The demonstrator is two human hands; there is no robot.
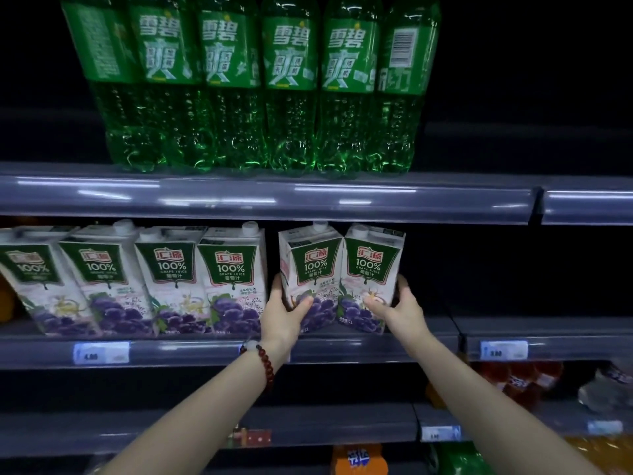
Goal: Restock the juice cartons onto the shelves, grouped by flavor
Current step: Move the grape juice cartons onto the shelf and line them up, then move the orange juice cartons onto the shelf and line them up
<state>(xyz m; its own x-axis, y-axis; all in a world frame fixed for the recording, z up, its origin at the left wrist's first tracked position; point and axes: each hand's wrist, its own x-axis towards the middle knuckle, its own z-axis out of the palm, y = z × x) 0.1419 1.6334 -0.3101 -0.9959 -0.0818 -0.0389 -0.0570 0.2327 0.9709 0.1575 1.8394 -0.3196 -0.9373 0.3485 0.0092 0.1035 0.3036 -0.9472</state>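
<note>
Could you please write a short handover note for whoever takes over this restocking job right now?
Left hand grips the left grape carton; right hand grips the right grape carton. The two cartons stand side by side at the front of the middle shelf, with a small gap to the row of four grape cartons on their left.
Done: six grape cartons on this shelf, all one flavor.
Left: close the gap and let go; I would push them in line with the row. The shelf looks dark and unfilled to the right. No further stock is in view.
</note>
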